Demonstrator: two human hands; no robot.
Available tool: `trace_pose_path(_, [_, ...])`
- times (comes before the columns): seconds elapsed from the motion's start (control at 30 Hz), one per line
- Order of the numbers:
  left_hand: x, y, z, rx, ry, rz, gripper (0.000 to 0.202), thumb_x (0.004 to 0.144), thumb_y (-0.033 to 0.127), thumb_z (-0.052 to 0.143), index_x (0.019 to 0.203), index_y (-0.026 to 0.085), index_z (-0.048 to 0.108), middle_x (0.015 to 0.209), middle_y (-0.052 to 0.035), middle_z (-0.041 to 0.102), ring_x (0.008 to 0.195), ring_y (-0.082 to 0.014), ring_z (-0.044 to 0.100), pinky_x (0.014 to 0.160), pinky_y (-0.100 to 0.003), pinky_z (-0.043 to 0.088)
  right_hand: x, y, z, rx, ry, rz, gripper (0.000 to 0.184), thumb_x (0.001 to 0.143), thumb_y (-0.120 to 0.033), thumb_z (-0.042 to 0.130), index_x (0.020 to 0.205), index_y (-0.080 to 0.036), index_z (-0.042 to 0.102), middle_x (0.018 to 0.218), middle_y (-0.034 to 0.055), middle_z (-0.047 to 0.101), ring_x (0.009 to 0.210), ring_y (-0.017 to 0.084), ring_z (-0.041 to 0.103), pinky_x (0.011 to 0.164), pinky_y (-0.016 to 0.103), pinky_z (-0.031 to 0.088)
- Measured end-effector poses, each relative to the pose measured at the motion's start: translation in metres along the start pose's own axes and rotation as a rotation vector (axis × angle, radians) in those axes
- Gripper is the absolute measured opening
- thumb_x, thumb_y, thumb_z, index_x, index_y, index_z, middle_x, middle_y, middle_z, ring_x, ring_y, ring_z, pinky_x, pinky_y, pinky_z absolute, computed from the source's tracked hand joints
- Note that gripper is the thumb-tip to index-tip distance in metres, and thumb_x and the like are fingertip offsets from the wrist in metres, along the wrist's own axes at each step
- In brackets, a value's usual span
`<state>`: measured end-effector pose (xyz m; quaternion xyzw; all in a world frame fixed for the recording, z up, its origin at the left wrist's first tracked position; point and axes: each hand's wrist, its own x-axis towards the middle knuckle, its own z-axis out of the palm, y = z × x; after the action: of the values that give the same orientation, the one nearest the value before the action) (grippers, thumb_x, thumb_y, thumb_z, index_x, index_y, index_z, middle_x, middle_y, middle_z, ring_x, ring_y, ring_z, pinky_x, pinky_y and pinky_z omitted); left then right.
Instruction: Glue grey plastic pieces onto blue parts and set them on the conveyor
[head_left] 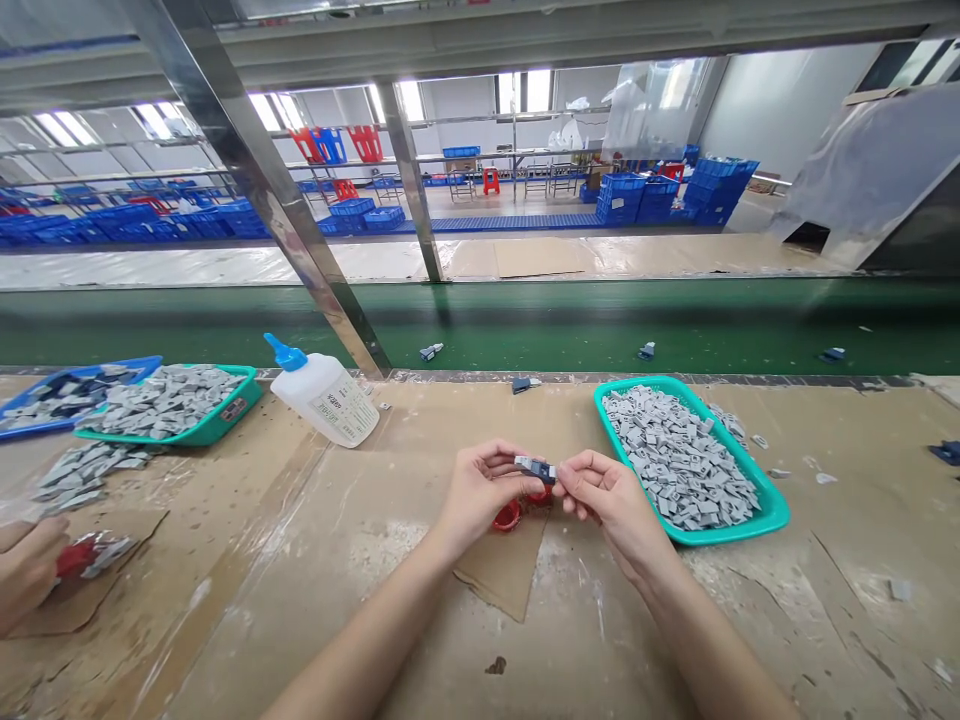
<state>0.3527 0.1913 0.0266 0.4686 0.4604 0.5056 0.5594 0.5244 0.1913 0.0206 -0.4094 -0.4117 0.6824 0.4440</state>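
Between my two hands is a small dark blue and light grey plastic part [537, 469]. My left hand [480, 492] pinches it from the left, and the fingers of my right hand [606, 492] close on its grey right end. Just below the hands, two small red caps [507, 516] rest on a piece of cardboard [513, 578], partly hidden by the fingers. To the right of my right hand stands a teal tray [772, 512] heaped with small grey plastic pieces [679, 455].
A white bottle with a blue nozzle [327, 400] leans at the left. Another teal tray [232, 405] and a blue tray [142, 366] hold parts. Beyond runs a green conveyor belt [525, 325] carrying several blue-grey parts. A co-worker's hand [30, 570] works at the left edge.
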Motion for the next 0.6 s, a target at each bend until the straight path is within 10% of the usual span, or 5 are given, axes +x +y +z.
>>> trace_pose_path(0.6, [-0.0073, -0.0002, 0.0053, 0.023, -0.045, 0.114, 0.012, 0.062, 0.013, 0.079, 0.072, 0.018, 0.074, 0.083, -0.0064, 0.074, 0.074, -0.0218, 0.071, 0.066, -0.031, 0.060, -0.0027, -0.0008, -0.0022, 0.023, -0.244, 0.198, 0.044, 0.074, -0.055, 0.069, 0.095, -0.022, 0.048, 0.063, -0.0042, 0.059, 0.055, 0.011, 0.057, 0.039, 0.014, 0.037])
